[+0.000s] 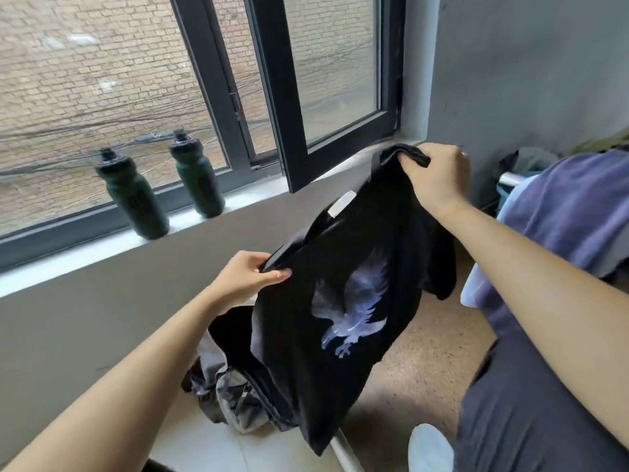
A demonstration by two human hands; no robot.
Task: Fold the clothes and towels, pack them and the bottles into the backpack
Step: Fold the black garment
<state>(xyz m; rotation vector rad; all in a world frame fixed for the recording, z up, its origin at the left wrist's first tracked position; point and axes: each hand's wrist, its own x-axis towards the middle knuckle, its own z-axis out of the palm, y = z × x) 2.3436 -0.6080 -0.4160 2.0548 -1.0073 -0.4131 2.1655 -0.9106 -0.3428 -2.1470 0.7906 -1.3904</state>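
A: What are the hands doing?

B: The left hand [248,277] pinches one shoulder of the black T-shirt [340,267], thumb on top. The right hand [435,175], farther off and to the right, grips the other shoulder in a closed fist. The shirt hangs in the air between them, unfolded, with its bird print facing up.

A: How far along is the job?

B: Early, I'd judge. No fold shows in the shirt. One green bottle [134,199] and a second bottle [197,178] stand unpacked on the windowsill [85,253], far left. The grey backpack [235,400] slumps on the floor under the shirt. I can't tell what's in it.

A: Anything in the way?

B: Purple cloth [561,206] lies heaped at the right, not folded. The open window frame [326,97] juts inward just beside the right hand, so a wide swing there could knock it.
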